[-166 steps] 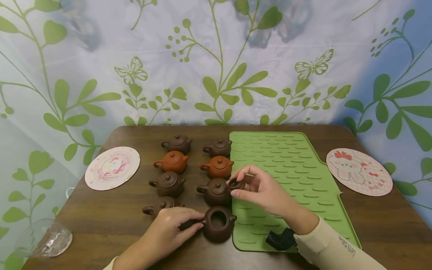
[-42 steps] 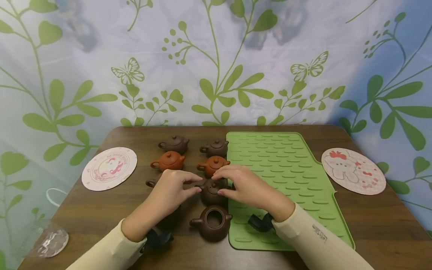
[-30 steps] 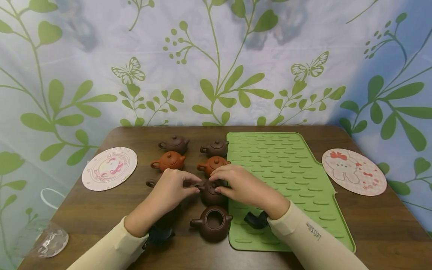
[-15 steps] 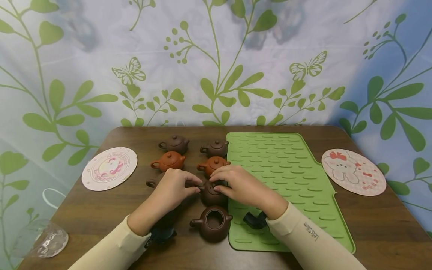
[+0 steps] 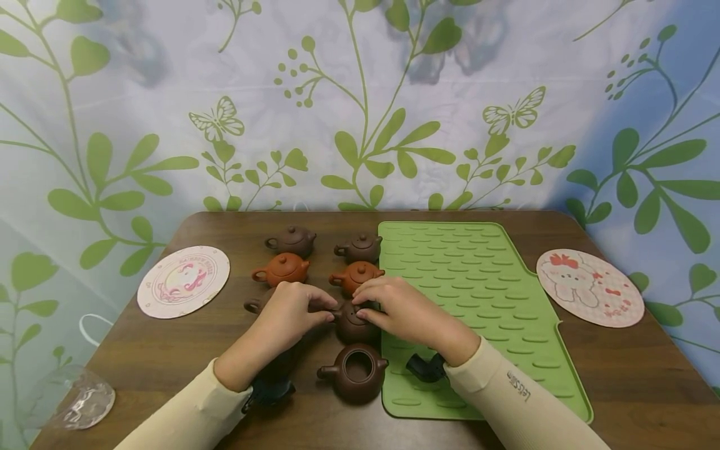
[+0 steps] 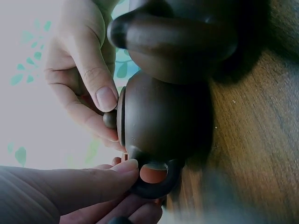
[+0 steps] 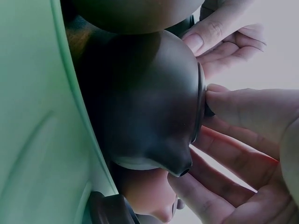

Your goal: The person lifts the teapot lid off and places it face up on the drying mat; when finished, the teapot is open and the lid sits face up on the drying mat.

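A dark brown teapot (image 5: 350,330) stands in the right-hand column, its lid (image 6: 122,116) seated on top. My left hand (image 5: 281,319) pinches its handle (image 6: 156,186) between thumb and fingers. From the other side, my right hand (image 5: 410,312) pinches the lid's knob (image 6: 110,119), thumb and fingertips around it. Nearer to me sits a lidless dark teapot (image 5: 355,392), its round mouth facing up and its spout to the right. A loose dark lid (image 7: 108,210) rests on the green mat's edge in the right wrist view; the right hand hides it in the head view.
Behind stand an orange teapot (image 5: 355,277) and a dark one (image 5: 360,249). A second column to the left has another orange teapot (image 5: 284,270), partly covered by my left arm farther down. The ridged green mat (image 5: 478,250) lies right; round coasters (image 5: 182,281) flank both sides.
Earlier my left hand held the front teapot's handle and my right hand held its lid. That lid was let go; both hands moved to the teapot behind. Over the last second they barely moved.
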### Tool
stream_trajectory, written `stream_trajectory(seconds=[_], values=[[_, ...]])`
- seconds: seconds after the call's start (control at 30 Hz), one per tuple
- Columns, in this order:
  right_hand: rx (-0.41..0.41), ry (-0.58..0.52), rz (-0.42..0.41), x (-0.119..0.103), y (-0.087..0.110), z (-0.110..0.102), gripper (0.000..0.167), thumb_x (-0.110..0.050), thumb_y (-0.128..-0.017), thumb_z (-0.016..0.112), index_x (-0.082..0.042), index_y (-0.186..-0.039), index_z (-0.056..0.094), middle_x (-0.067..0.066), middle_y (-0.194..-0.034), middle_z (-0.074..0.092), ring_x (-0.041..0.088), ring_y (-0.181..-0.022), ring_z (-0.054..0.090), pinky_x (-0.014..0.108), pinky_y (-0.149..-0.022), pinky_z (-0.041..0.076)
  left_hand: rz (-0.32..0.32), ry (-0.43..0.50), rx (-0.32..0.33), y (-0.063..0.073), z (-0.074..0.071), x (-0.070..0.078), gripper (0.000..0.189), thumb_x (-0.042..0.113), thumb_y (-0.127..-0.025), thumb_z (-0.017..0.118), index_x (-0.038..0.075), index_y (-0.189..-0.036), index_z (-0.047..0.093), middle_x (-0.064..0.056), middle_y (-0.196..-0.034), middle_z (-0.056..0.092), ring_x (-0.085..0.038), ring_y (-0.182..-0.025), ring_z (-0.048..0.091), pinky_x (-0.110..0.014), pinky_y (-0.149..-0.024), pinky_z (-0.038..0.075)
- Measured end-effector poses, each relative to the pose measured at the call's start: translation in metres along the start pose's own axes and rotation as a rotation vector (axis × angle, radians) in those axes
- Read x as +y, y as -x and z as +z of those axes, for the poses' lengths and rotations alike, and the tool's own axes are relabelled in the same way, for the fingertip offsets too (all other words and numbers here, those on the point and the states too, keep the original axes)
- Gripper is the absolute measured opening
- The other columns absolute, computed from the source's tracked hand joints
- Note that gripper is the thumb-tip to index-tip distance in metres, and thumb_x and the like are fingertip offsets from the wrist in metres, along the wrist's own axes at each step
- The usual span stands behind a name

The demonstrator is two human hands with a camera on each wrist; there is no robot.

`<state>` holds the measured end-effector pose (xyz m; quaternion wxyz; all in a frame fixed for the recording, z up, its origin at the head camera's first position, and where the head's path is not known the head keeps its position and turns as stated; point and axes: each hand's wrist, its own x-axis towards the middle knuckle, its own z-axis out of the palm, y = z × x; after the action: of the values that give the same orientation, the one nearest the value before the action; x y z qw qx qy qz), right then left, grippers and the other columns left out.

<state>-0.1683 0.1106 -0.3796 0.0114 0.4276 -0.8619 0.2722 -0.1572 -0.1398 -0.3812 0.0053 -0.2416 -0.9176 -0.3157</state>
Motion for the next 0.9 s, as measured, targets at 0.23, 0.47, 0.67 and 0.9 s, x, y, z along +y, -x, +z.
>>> stream_trajectory(seconds=[0.23, 0.47, 0.67, 0.9], values=[[0.01, -0.005, -0.015, 0.001, 0.0, 0.002, 0.018, -0.011, -0.099, 0.077, -0.005, -0.116, 0.078, 0.008, -0.122, 0.072, 0.021, -0.114, 0.067, 0.038, -0.097, 0.054, -0.017, 0.013, 0.002, 0.0005, 0.0001, -0.0005, 0.012, 0.008, -0.084, 0.09, 0.013, -0.093, 0.085, 0.007, -0.088, 0.078, -0.006, -0.083, 0.073, -0.032, -0.072, 0.06], [0.014, 0.002, -0.009, 0.0011, 0.0, 0.0026, 0.017, -0.012, -0.099, 0.077, -0.006, -0.115, 0.078, 0.006, -0.121, 0.072, 0.02, -0.113, 0.067, 0.037, -0.096, 0.054, -0.021, 0.015, -0.002, -0.0002, 0.0001, -0.0005, 0.011, 0.008, -0.084, 0.09, 0.014, -0.093, 0.085, 0.008, -0.087, 0.077, -0.005, -0.083, 0.073, -0.032, -0.072, 0.06], [0.021, 0.002, -0.02, 0.0008, 0.0007, 0.0027, 0.016, -0.011, -0.099, 0.077, -0.006, -0.115, 0.078, 0.006, -0.121, 0.072, 0.02, -0.113, 0.067, 0.036, -0.096, 0.054, -0.033, 0.024, -0.009, 0.0003, -0.0001, -0.0005, 0.011, 0.008, -0.085, 0.09, 0.014, -0.093, 0.085, 0.008, -0.088, 0.077, -0.006, -0.084, 0.073, -0.033, -0.073, 0.06], [0.036, 0.001, -0.012, 0.0005, 0.0016, 0.0019, 0.016, -0.013, -0.101, 0.075, -0.008, -0.116, 0.078, 0.003, -0.121, 0.072, 0.018, -0.113, 0.067, 0.037, -0.097, 0.054, -0.035, 0.021, -0.006, 0.0006, 0.0002, 0.0002, 0.011, 0.009, -0.085, 0.09, 0.014, -0.093, 0.085, 0.008, -0.088, 0.077, -0.007, -0.084, 0.073, -0.033, -0.073, 0.06]])
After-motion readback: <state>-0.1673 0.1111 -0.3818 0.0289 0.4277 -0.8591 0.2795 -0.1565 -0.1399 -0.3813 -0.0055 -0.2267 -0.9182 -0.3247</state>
